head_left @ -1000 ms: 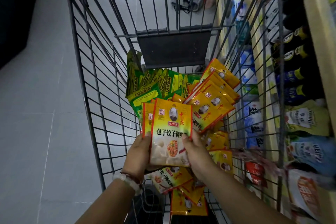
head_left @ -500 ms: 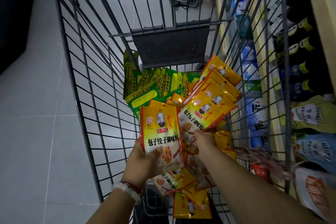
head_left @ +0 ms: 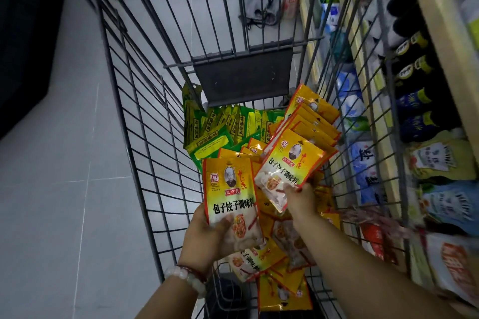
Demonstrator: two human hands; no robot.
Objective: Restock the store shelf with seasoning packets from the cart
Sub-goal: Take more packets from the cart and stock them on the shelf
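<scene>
My right hand (head_left: 298,195) now pinches the bottom of a yellow packet (head_left: 289,163) leaning on the stack at the right of the cart (head_left: 121,101). A moment ago both hands held one small bunch; then my right hand let go and reached for this next one. My left hand (head_left: 207,235) grips that bunch (head_left: 229,197) by its lower edge, thumb on the front. So I am gathering more packets before I turn to the shelf (head_left: 438,41) on the right.

I hold at least two packets in my left hand and one in my right. The leaning stack has about six. Many green packets (head_left: 215,132) stand at the far end, too squashed to count. A few more yellow ones lie near me.
</scene>
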